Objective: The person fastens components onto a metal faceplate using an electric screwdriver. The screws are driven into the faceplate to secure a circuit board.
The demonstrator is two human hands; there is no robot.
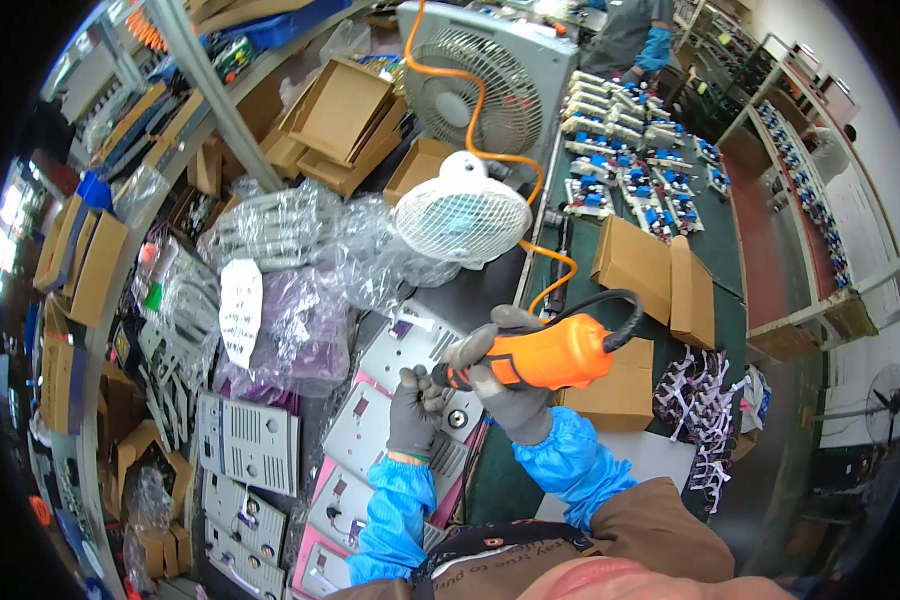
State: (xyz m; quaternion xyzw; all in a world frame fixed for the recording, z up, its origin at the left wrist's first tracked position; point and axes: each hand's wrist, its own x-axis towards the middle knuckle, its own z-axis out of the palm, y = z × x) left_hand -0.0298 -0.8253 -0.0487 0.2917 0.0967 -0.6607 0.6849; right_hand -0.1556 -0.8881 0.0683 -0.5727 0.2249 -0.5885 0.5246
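Observation:
My right hand [505,385], in a grey glove with a blue sleeve cover, is wrapped around an orange electric screwdriver [555,355] with a black cable. The tool lies nearly level, its black nose pointing left. At that nose is my left hand [415,415], also gloved, its fingers curled together; what they hold, if anything, is too small to make out. Beneath both hands, light grey panels [355,430] with holes and small fitted parts lie in a row on pink sheeting. The tool's tip is hidden by the left fingers.
More grey panels [260,445] lie left, near plastic-wrapped bundles [300,340]. A small white fan [465,220] and a large grey fan [485,95] stand ahead. An orange coiled air hose [480,110] hangs down. Cardboard boxes [625,270], white-and-purple wired parts [695,400] and blue-white assemblies [635,160] sit right.

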